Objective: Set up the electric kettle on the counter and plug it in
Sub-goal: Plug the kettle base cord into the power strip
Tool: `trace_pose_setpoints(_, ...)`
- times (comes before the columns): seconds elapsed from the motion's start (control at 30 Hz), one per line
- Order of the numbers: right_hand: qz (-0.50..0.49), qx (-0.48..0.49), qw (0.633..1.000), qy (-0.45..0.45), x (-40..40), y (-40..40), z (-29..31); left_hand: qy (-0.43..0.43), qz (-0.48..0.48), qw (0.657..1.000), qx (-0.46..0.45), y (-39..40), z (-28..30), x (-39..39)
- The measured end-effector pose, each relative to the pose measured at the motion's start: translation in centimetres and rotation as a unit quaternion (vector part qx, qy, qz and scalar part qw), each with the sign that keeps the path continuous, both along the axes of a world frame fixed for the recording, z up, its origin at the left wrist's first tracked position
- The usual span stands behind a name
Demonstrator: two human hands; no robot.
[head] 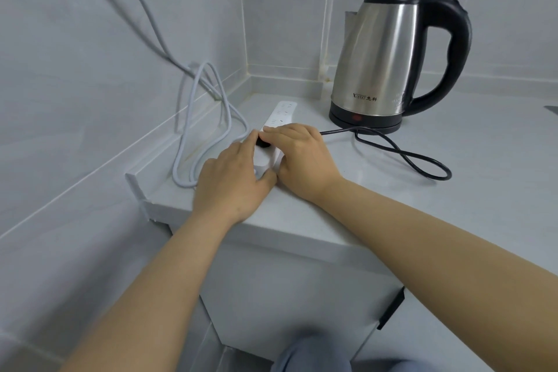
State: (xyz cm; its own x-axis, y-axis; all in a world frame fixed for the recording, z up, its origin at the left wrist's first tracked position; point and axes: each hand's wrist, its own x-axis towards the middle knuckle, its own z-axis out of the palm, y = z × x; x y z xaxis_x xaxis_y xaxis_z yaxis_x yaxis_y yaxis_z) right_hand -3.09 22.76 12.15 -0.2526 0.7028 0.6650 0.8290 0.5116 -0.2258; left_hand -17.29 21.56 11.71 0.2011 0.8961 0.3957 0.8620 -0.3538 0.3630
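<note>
Fingers of two bare hands meet over one white power strip (pixel 279 118), a long, flat, smooth plastic bar lying on the counter (pixel 453 205). Those of the right hand (pixel 302 157) lie fairly straight and close together across the strip, their tips on one black plug (pixel 262 142) that sits on it; whether they curl round the plug I cannot tell. Those of the left hand (pixel 232 181) are stretched along the strip's left side, the forefinger tip touching the plug and the thumb lying against the strip's near end, beside the right thumb.

Beyond the fingertips the strip shows three rows of sockets uncovered. To the right of the right hand's knuckles one thin black cord (pixel 401 154) leaves the plug, makes one loose loop on the counter and runs to one round black base (pixel 365 124). On that base, beyond and to the right of the fingers, stands one kettle (pixel 389 54), upright: a tapering brushed-steel body with a black plastic lid and a curved black handle.

Left of the left hand one thick, rubbery white cable (pixel 208 118) lies in a few slack coils against the pale tiled wall (pixel 75 84) and climbs it. The counter is smooth, pale grey and matt.
</note>
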Motion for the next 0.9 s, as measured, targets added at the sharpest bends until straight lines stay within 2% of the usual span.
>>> trace_pose_setpoints(0.23,-0.006,-0.004,1.000,0.020,0.0,-0.3,0.2,-0.010,0.007,1.000,0.002,-0.2,0.1,0.0)
trace_pose_setpoints(0.33,-0.007,-0.012,0.998,0.058,0.3,-0.3,0.2,-0.013,0.011,1.000,-0.001,-0.4,0.1,0.0)
trace_pose_setpoints(0.5,0.017,0.086,0.990,0.113,1.6,-1.3,1.4,-0.042,0.011,0.999,-0.031,-0.7,0.2,-0.1)
trace_pose_setpoints(0.63,0.007,0.202,0.963,0.181,4.2,-4.0,3.5,-0.051,0.018,0.997,-0.052,-0.7,0.4,-0.1)
trace_pose_setpoints(0.73,-0.006,0.264,0.944,0.200,7.5,-4.8,5.0,-0.050,0.021,0.997,-0.055,-0.7,0.3,-0.2)
trace_pose_setpoints(0.8,-0.036,0.270,0.940,0.207,10.4,-4.1,5.6,-0.055,0.016,0.997,-0.051,-0.7,0.4,-0.3)
trace_pose_setpoints(0.9,-0.102,0.214,0.938,0.252,14.2,-2.6,5.0,-0.068,0.009,0.997,-0.046,-1.0,0.5,-0.1)
